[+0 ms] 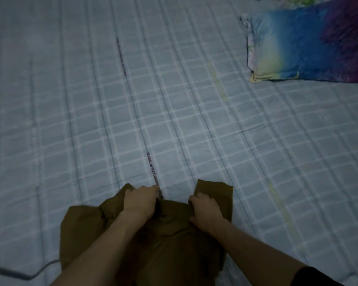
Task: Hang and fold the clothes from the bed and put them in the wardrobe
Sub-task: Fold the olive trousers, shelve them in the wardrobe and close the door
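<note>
A brown garment (pixel 85 230) lies spread on the bed at the bottom middle of the head view, its upper edge folded into two flaps. My left hand (pixel 140 200) grips the garment's upper left part with curled fingers. My right hand (pixel 206 210) grips the upper right flap, thumb tucked against the cloth. Both forearms cross over the garment and hide its middle.
The bed is covered by a pale blue checked sheet (pixel 174 100). A blue, yellow and purple pillow (pixel 306 46) lies at the top right. A grey cable (pixel 15 272) runs across the bottom left. A narrow printed strip (pixel 152 168) runs along the sheet above my left hand.
</note>
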{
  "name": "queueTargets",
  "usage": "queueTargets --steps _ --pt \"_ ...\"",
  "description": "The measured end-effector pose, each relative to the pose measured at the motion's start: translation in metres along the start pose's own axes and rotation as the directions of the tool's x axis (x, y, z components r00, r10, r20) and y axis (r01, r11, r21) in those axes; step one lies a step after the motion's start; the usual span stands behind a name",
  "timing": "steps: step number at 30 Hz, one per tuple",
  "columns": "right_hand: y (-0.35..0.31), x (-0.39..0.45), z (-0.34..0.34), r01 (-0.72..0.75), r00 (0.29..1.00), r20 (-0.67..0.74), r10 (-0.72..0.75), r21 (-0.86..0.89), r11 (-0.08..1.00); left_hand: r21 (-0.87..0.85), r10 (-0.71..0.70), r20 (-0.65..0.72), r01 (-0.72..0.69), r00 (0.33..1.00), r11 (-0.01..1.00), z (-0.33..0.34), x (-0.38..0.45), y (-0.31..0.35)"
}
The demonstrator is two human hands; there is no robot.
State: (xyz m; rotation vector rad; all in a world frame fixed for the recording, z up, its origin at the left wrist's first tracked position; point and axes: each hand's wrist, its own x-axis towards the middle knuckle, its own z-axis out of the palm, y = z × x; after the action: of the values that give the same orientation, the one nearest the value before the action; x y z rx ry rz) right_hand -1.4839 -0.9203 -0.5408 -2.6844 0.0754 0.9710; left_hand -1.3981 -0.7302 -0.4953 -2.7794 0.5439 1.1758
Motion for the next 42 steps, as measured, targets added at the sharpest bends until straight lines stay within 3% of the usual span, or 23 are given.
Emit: queueTargets --steps 4,9,15,19,23,29,36,42 --pt "-0.01 -0.026 -0.018 0.029 0.997 -0.067 -0.023 0.094 0.995 -0.04 0.005 -0.282 -0.017 0.959 0.999 -0.026 -0.056 -0.008" --pt "-0.026 -0.071 -0.058 0.132 0.972 -0.227 -0.066 0.29 0.948 -0.064 0.017 -0.597 -0.07 0.802 0.995 -0.07 -0.132 -0.025" --pt "-0.05 -0.134 -0.109 0.311 0.904 -0.397 -0.158 0.358 0.88 -0.052 0.015 -0.827 -0.102 0.562 0.993 -0.117 -0.237 -0.037" --pt "-0.076 -0.178 -0.138 0.425 0.846 -0.479 -0.234 0.341 0.839 -0.033 0.001 -0.945 -0.096 0.328 0.995 -0.144 -0.314 -0.032" --pt "-0.118 -0.225 -0.16 0.536 0.748 -0.579 -0.325 0.239 0.809 -0.014 -0.002 -0.993 -0.101 0.116 0.995 -0.165 -0.392 -0.037" --pt "-0.158 -0.275 -0.175 0.594 0.677 -0.608 -0.414 0.119 0.796 -0.08 -0.093 -0.99 -0.125 -0.106 0.989 -0.158 -0.495 -0.045" --pt "-0.194 -0.323 -0.164 0.783 0.541 -0.577 -0.612 0.08 0.617 -0.109 -0.121 -0.965 -0.064 -0.232 0.992 -0.128 -0.598 -0.028" --pt "-0.195 -0.349 -0.135 0.805 0.472 -0.657 -0.587 0.05 0.591 -0.201 -0.185 -0.952 0.042 -0.242 0.979 -0.088 -0.673 0.003"
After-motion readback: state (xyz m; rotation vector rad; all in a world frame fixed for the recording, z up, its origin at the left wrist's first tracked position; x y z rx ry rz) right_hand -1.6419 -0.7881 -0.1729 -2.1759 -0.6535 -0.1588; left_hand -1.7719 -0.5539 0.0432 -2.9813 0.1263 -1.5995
